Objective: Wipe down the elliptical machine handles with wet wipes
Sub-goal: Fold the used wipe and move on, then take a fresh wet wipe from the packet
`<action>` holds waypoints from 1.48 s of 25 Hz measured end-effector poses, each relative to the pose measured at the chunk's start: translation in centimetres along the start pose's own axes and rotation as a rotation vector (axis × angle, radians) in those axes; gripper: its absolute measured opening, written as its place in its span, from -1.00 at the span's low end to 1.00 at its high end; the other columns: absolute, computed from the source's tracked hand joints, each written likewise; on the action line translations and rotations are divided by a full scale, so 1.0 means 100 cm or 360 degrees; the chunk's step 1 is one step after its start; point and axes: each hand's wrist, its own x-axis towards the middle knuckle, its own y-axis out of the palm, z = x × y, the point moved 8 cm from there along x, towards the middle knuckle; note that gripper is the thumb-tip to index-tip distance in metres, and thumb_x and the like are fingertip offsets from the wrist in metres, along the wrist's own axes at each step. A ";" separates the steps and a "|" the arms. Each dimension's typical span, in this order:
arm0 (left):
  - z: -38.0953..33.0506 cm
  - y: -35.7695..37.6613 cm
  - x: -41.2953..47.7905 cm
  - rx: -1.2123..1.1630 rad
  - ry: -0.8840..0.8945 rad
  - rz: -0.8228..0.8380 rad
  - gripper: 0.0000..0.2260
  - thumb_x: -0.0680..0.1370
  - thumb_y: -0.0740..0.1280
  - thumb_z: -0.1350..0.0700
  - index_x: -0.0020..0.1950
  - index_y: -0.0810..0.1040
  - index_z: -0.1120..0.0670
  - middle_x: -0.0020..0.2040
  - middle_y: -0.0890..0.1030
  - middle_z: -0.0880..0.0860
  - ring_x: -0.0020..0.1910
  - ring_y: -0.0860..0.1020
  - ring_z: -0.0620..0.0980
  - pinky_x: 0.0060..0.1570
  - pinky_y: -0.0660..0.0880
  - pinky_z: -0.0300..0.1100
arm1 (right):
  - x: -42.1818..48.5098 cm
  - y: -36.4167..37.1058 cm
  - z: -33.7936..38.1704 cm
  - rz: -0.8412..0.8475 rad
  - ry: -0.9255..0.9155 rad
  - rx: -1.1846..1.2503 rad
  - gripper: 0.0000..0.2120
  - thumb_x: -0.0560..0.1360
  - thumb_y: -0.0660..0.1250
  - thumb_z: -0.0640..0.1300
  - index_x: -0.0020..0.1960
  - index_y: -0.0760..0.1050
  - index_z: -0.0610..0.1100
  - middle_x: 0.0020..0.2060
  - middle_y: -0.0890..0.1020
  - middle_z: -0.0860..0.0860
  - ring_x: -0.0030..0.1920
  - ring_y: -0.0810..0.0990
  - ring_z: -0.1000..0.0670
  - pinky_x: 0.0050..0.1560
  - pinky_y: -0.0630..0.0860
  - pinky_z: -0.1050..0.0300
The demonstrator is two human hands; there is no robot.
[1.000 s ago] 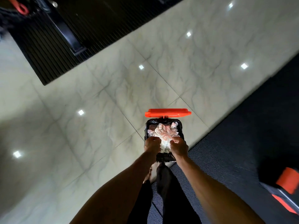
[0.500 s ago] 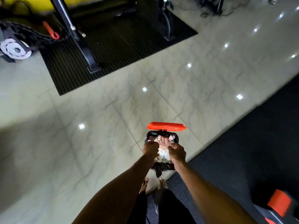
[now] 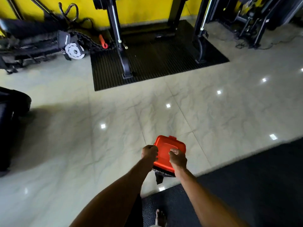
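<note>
Orange-lidded bin (image 3: 164, 154), lid down, sits low at centre over the pale tiled floor (image 3: 114, 145). The left hand (image 3: 149, 152), curled like a fist, touches the lid's left edge. The right hand (image 3: 178, 158), fingers bent, lies on the lid's right side. Whether either grips, I cannot tell. A dark mat (image 3: 254, 177) lies to the right.

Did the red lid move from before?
Yes. The red lid swung down and closed: it stood upright at the far edge of the black bin liner, and now lies flat over it.
</note>
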 end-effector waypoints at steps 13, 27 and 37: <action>0.109 -0.355 -0.161 -0.1040 0.0235 -0.0835 -0.88 0.60 0.24 0.27 0.01 0.54 0.10 -0.15 0.56 0.07 -0.25 0.50 -0.01 -0.21 0.46 -0.18 | -0.221 0.293 0.010 0.1008 -0.0571 -0.0585 -0.72 0.45 0.35 -0.01 0.12 0.66 -0.01 0.02 0.75 -0.04 0.07 0.70 -0.16 0.23 0.61 -0.11; 0.345 -0.811 -0.448 -0.1650 0.0596 -0.1918 -0.85 0.70 0.22 0.21 -0.03 0.53 0.08 -0.07 0.65 0.12 -0.11 0.59 0.05 -0.10 0.52 -0.11 | -0.733 0.636 -0.050 0.2115 -0.0939 -0.0744 -0.94 0.51 0.40 -0.12 -0.12 0.62 -0.07 -0.27 0.66 0.04 -0.22 0.61 -0.01 -0.10 0.58 -0.01; 0.359 -1.080 -0.495 -0.1826 0.0561 -0.2228 -0.80 0.68 0.21 0.21 -0.06 0.58 0.10 -0.05 0.61 0.18 -0.09 0.53 0.09 -0.19 0.46 -0.11 | -0.943 0.893 -0.011 0.2411 -0.1152 -0.0797 -0.91 0.53 0.39 -0.13 -0.01 0.67 -0.03 -0.22 0.73 0.02 -0.13 0.70 -0.05 0.01 0.66 -0.06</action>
